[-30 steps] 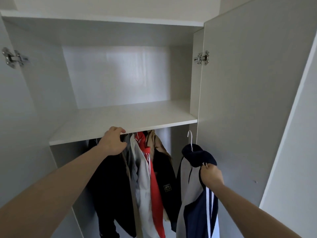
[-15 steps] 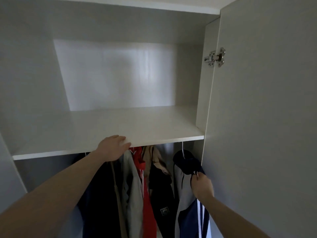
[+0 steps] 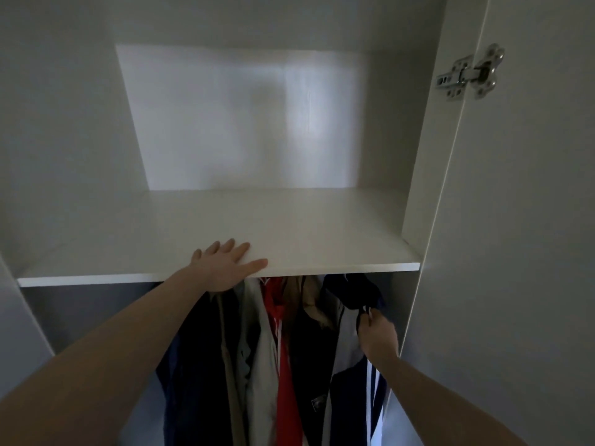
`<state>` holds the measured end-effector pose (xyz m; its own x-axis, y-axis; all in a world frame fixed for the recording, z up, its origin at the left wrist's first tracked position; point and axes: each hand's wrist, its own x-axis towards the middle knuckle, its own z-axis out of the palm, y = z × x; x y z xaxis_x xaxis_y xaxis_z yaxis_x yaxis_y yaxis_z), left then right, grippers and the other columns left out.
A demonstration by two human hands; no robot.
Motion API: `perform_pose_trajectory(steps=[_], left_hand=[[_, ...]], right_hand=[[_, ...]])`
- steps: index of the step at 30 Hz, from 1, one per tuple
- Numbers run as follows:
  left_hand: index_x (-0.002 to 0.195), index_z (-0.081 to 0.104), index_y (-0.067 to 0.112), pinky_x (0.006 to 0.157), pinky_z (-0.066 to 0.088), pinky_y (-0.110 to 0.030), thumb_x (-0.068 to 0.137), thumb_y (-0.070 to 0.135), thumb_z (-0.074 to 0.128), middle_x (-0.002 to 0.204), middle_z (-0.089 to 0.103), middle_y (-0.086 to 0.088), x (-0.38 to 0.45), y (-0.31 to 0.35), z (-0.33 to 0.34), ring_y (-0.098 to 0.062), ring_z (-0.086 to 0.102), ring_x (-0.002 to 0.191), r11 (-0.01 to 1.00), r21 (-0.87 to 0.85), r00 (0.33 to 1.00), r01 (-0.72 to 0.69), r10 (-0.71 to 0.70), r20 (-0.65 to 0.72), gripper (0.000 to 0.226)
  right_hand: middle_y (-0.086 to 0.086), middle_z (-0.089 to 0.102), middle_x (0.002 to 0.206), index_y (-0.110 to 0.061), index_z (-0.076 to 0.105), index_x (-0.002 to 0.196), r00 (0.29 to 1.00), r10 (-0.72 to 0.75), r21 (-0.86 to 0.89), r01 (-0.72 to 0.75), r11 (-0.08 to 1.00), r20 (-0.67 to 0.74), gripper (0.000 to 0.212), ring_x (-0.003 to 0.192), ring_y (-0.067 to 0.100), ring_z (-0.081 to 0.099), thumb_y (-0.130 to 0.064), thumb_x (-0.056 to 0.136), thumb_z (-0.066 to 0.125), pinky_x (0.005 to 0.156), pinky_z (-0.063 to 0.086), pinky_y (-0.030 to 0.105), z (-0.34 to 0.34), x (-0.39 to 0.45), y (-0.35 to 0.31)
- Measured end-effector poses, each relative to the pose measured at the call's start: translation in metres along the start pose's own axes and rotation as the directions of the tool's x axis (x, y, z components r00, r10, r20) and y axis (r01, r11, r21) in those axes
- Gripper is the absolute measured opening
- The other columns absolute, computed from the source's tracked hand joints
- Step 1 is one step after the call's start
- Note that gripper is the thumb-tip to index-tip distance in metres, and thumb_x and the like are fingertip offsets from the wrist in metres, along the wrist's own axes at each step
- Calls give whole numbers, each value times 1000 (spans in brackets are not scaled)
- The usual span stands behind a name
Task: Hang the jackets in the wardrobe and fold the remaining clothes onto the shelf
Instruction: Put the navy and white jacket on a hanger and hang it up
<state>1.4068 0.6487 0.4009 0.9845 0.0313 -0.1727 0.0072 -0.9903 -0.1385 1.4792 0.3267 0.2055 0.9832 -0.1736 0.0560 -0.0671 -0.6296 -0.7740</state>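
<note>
Navy-and-white jacket [image 3: 349,355] held at the shelf's right end.
The shelf [image 3: 289,230] front edge is pressed by the flat, open left hand [image 3: 225,268]; the jacket's dark collar is pinched by the right hand [image 3: 376,336].

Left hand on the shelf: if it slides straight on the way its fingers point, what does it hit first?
Nothing soon: the left hand lies flat on the shelf, fingers aimed inward. The board ahead looks bare, so probably the wardrobe back panel first; depth is unclear.

Head cam, close, facing wardrobe shelf [image 3: 225,226]
</note>
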Motion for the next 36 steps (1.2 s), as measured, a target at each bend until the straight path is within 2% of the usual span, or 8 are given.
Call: perform_pose_trajectory(steps=[5, 8, 13, 17, 21, 24, 28, 36], left_hand=[[162, -1, 38, 123, 10, -61, 97, 73, 19, 171, -8, -5, 10, -1, 13, -35, 0, 156, 997, -49, 996, 53, -56, -68, 76], [161, 2, 39, 124, 9, -57, 85, 87, 8, 171, 0, 0, 17, -2, 21, -30, 6, 157, 978, -179, 979, 108, -136, -149, 90], [160, 3, 42, 124, 7, -56, 53, 101, -15, 171, 2, 3, 21, -6, 26, -28, 6, 157, 970, -223, 978, 95, -134, -162, 124], [160, 2, 41, 124, 8, -56, 68, 95, -6, 171, 2, 2, 23, -7, 29, -29, 6, 157, 974, -206, 975, 95, -133, -180, 107], [160, 1, 41, 124, 8, -56, 73, 92, -4, 171, 2, 1, 24, -7, 30, -29, 5, 157, 977, -188, 976, 98, -132, -175, 101], [160, 1, 40, 124, 8, -57, 65, 95, -9, 171, 1, 1, 21, -6, 28, -29, 5, 157, 976, -196, 976, 91, -126, -177, 111], [160, 1, 40, 125, 7, -56, 47, 100, -23, 171, 0, 2, 20, -5, 26, -29, 4, 157, 975, -205, 977, 85, -122, -175, 131], [160, 2, 41, 125, 7, -56, 52, 100, -20, 171, 2, 3, 23, -6, 29, -28, 5, 157, 972, -223, 972, 80, -125, -197, 125]], right_hand=[[8, 60, 71, -19, 47, 72, 1000, -1, 21, 1, 1000, -22, 30, 66, 29, 60, -23, 101, 45, 57, 41, 32, 13, 14, 10], [6, 59, 63, -19, 47, 69, 999, -25, 61, 27, 998, -43, 32, 58, 24, 57, -19, 100, 47, 55, 40, 29, 24, 11, 18], [8, 56, 64, -17, 46, 70, 994, -30, 125, 43, 991, -107, 31, 58, 24, 54, -17, 101, 48, 53, 35, 25, 32, 18, 2], [10, 58, 71, -13, 49, 77, 996, -35, 133, 46, 990, -86, 27, 69, 34, 58, -21, 102, 45, 59, 40, 33, 33, 33, -14], [14, 65, 86, -8, 57, 97, 1000, -22, 47, 22, 999, 13, 26, 84, 38, 64, -27, 104, 40, 70, 48, 36, 34, 51, -26], [21, 68, 103, -10, 58, 116, 998, -6, 22, 5, 1000, 56, 25, 94, 41, 65, -24, 104, 42, 74, 47, 36, 38, 55, -24], [23, 69, 105, -6, 62, 115, 993, -7, -5, 7, 1000, 117, 28, 91, 40, 65, -22, 106, 41, 77, 52, 39, 50, 49, -15], [22, 63, 125, -3, 59, 125, 968, 64, -140, -30, 990, 244, 29, 112, 37, 63, -14, 107, 39, 88, 53, 41, 57, 40, -11]])
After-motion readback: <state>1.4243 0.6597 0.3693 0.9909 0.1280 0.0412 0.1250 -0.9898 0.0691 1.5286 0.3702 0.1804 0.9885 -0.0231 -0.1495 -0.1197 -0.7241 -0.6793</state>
